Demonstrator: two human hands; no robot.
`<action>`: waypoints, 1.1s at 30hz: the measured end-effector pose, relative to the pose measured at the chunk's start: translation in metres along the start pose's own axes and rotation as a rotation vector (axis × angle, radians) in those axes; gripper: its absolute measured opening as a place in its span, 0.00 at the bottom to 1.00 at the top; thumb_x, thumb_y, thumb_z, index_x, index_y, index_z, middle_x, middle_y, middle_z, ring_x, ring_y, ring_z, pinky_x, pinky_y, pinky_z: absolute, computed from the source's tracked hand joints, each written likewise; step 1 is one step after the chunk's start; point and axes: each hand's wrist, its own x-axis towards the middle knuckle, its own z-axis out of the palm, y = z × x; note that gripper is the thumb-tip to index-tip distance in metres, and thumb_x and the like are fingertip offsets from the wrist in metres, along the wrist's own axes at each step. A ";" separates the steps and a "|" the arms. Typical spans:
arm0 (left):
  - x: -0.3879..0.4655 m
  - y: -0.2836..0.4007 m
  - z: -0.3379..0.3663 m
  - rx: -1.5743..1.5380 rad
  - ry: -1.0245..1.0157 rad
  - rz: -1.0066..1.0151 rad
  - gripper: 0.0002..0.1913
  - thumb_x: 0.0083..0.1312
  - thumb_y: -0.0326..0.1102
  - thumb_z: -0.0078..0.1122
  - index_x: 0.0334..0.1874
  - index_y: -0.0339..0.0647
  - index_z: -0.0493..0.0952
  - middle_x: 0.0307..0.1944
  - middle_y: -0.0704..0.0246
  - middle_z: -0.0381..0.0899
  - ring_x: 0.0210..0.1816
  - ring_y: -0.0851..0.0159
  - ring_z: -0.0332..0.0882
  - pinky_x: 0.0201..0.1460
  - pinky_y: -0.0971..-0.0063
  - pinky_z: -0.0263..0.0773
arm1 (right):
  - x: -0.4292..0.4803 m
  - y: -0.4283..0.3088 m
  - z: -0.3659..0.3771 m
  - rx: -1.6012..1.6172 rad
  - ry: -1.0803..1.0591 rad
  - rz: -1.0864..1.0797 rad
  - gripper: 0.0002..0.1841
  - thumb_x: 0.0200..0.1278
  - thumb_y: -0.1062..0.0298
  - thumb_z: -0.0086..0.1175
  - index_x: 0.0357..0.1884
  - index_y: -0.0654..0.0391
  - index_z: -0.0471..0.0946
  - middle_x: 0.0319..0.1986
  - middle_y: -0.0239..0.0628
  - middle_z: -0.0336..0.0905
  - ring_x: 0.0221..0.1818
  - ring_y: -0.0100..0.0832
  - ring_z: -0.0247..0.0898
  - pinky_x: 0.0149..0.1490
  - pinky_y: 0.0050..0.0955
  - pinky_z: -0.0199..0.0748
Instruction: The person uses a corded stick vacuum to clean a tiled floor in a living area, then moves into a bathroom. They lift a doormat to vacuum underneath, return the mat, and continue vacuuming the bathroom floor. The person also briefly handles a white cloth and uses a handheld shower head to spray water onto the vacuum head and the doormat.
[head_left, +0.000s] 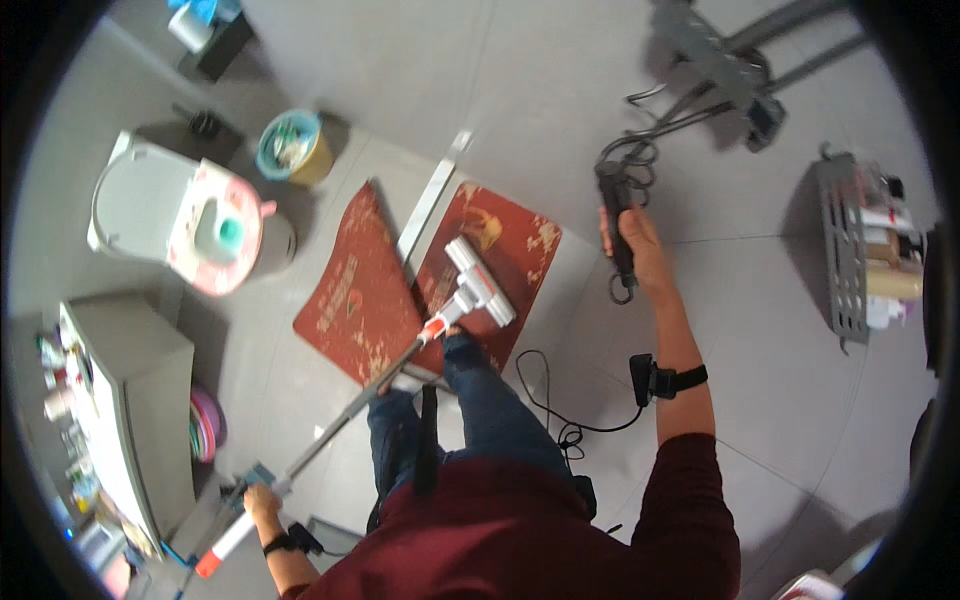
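Note:
My right hand (642, 244) is closed around the black handle of a corded device (616, 225), whose coiled cable runs up towards a grey rack. At the lower left, my left hand (262, 502) grips the pole of a mop (322, 448) with a grey and white shaft and an orange end. The white mop head (480, 282) rests on a red floor mat (536, 232) by my feet. Beside it, a second red mat section (360, 300) has a raised, curved edge. Part of the mat is hidden behind the pole and my legs.
A toilet with a pink seat pad (247, 217) and a blue-and-yellow waste bin (311, 157) stand left. A cabinet (150, 420) holds bottles at lower left. A grey wall shelf (841, 247) with bottles is at right; a grey rack (705, 60) is above. A black cable (592, 429) hangs near my right leg.

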 end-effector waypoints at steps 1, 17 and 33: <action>-0.009 0.004 -0.009 -0.012 0.021 0.001 0.10 0.54 0.33 0.59 0.37 0.40 0.82 0.43 0.60 0.81 0.49 0.57 0.79 0.48 0.69 0.75 | 0.008 0.018 0.013 -0.037 -0.080 0.067 0.20 0.68 0.48 0.43 0.41 0.58 0.69 0.29 0.28 0.70 0.26 0.17 0.65 0.31 0.17 0.65; 0.010 0.000 0.092 -0.126 -0.071 -0.017 0.05 0.50 0.26 0.54 0.29 0.39 0.77 0.32 0.56 0.80 0.41 0.49 0.77 0.45 0.60 0.72 | 0.172 0.367 0.114 0.018 -0.097 0.765 0.28 0.64 0.39 0.44 0.29 0.59 0.74 0.20 0.34 0.73 0.18 0.27 0.68 0.21 0.26 0.68; 0.038 -0.004 0.128 -0.112 -0.089 0.032 0.05 0.45 0.20 0.56 0.23 0.37 0.72 0.28 0.54 0.77 0.37 0.44 0.76 0.39 0.54 0.70 | 0.242 0.436 0.113 0.021 0.054 0.655 0.23 0.66 0.46 0.46 0.31 0.59 0.75 0.20 0.35 0.73 0.19 0.28 0.68 0.23 0.27 0.67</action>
